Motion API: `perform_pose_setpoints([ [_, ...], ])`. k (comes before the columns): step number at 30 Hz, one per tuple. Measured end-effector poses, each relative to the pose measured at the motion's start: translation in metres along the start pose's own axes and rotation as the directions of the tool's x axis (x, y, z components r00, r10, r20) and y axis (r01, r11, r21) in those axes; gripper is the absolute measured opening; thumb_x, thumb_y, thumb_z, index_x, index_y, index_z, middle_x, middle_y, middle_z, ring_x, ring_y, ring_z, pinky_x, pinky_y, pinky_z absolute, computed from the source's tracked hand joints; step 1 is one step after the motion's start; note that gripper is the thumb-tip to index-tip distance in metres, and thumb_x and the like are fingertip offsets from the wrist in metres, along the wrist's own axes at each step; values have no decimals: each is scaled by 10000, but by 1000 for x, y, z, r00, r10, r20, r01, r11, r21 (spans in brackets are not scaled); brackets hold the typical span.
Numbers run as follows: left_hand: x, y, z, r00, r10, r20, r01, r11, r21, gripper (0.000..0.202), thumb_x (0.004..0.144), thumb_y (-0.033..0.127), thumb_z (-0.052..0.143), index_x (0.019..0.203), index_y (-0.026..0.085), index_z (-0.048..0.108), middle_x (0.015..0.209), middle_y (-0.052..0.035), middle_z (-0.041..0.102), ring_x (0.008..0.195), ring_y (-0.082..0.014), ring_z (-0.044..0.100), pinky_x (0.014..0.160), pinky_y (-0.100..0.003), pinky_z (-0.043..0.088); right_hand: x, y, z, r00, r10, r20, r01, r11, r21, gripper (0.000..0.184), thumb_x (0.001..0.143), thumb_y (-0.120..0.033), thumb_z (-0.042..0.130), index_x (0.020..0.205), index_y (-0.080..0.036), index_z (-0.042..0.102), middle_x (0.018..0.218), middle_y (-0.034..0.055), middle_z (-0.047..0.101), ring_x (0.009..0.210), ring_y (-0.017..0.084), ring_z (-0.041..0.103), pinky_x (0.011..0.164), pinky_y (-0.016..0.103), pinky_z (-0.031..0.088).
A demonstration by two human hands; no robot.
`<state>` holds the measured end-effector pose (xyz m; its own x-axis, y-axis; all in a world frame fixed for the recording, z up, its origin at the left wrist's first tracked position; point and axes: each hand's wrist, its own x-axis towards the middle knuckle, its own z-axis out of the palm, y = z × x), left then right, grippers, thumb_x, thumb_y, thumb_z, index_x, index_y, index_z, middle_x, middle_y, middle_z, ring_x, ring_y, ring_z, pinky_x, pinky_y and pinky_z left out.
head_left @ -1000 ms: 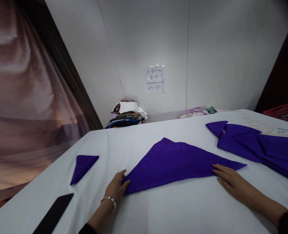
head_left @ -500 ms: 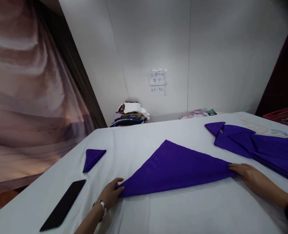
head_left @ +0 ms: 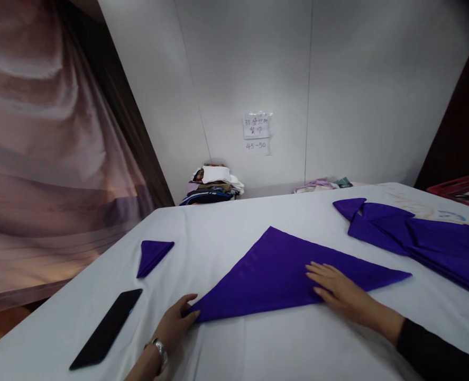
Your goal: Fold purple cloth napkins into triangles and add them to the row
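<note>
A purple cloth napkin (head_left: 266, 275) lies folded into a wide triangle on the white-covered table, its peak pointing away from me. My left hand (head_left: 176, 320), with a silver bracelet at the wrist, pinches the napkin's left corner between thumb and fingers. Over the right half of the cloth, my right hand (head_left: 335, 288) rests palm down with its fingers stretched out. The napkin's right corner lies free on the table, beyond that hand.
On the left are a small folded purple napkin (head_left: 153, 256) and a flat black slab (head_left: 107, 330). More purple cloth (head_left: 401, 233) lies in a heap at the right. Stacked clothes (head_left: 210, 188) stand against the wall, and a red basket (head_left: 458, 185) is at the far right.
My right hand has let go of the napkin's right corner and moved left onto the cloth. That corner now lies spread out flat. My left hand stays at the left corner.
</note>
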<state>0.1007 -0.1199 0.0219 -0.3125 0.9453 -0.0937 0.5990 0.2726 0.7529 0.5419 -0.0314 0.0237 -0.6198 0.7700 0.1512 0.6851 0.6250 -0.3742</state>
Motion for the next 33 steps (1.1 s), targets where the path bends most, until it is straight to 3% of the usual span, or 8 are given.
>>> perform_pose_setpoints([
  [3,0,-2,1,999,-46,-26,46,999,-19,475,565,464,649,965,209,639,689,8,636,718,-211,627,657,-291,493,20,-27,15,990,-40,136,29,996,81,551,883,-504,371,1372,-250,359,1460,64,279,1355,240,194,1098,477,131],
  [6,0,-5,1,999,-40,-9,39,998,-53,491,575,481,634,980,204,632,695,9,635,709,-204,620,651,-286,487,28,-36,27,974,-39,223,18,995,95,627,864,-564,366,1394,-234,309,1481,94,202,1365,260,134,1094,488,89],
  [16,0,-4,1,997,-47,65,58,982,-181,564,568,545,621,1000,184,594,575,53,534,507,-128,481,501,-253,382,27,-48,38,971,-48,233,29,996,81,668,862,-604,313,1415,-234,252,1497,94,142,1372,266,89,1090,507,49],
  [21,-1,-4,3,995,-71,64,81,980,-180,589,539,579,628,982,191,602,536,68,492,459,-113,445,466,-246,358,45,-41,31,981,-24,195,8,997,82,677,865,-605,303,1420,-223,238,1496,86,157,1374,251,95,1097,479,58],
  [27,3,-15,4,998,-17,54,22,995,-101,556,611,597,573,1006,207,609,601,49,549,504,-127,487,506,-249,398,98,-17,15,981,64,184,-65,998,-2,733,848,-641,290,1411,-171,277,1480,117,216,1366,261,138,1092,473,109],
  [33,3,-21,4,1000,17,-8,-18,995,-93,502,654,594,551,991,228,620,652,25,617,672,-188,588,647,-265,462,147,8,26,973,84,214,-71,995,-69,759,856,-633,263,1406,-110,278,1478,153,202,1366,273,132,1086,482,122],
])
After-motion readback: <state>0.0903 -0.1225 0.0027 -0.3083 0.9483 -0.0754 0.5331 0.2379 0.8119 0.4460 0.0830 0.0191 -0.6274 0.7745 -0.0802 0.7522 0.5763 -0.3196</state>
